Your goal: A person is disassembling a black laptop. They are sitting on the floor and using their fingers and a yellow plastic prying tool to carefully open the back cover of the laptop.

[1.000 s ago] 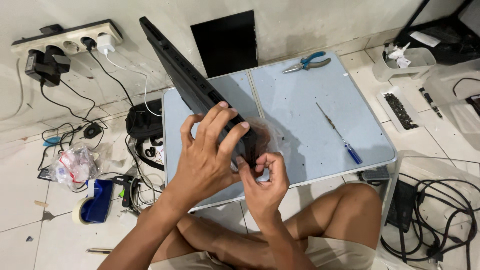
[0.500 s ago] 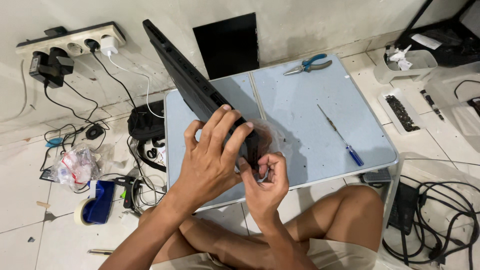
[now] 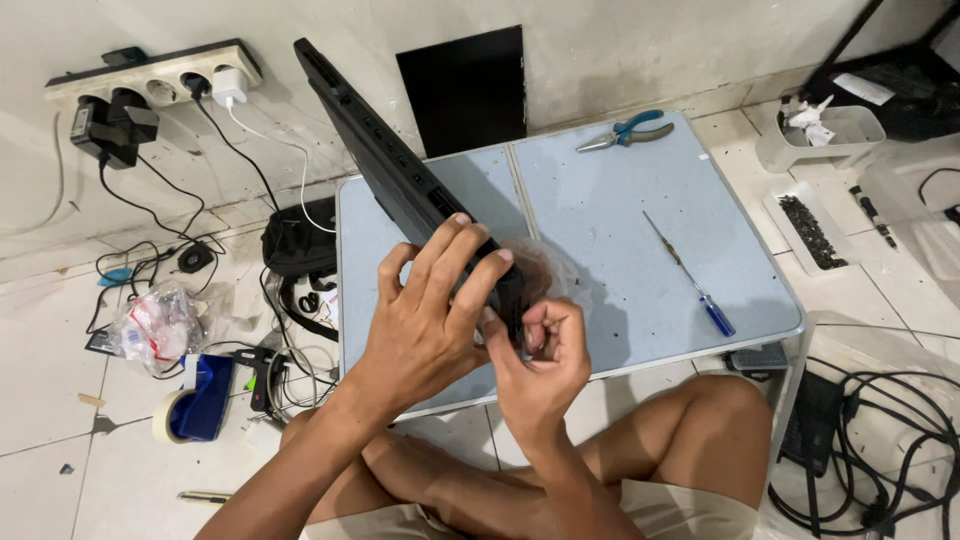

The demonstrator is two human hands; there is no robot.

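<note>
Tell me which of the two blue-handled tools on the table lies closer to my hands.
The screwdriver, a thin shaft with a small blue handle, lies just right of your right hand. The blue-handled pliers sit farther off, at the table's far edge.

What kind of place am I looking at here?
Probably an informal electronics repair spot on a tiled floor: a low folding table with a screwdriver and pliers, plus a loaded power strip.

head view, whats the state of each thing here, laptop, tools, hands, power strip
laptop: closed, tilted up on its edge on the table
left hand: fingers spread over the laptop's near end
right hand: fingers pinched at the laptop's corner
pliers: lying untouched
screwdriver: lying flat, untouched
power strip: plugs in
</note>
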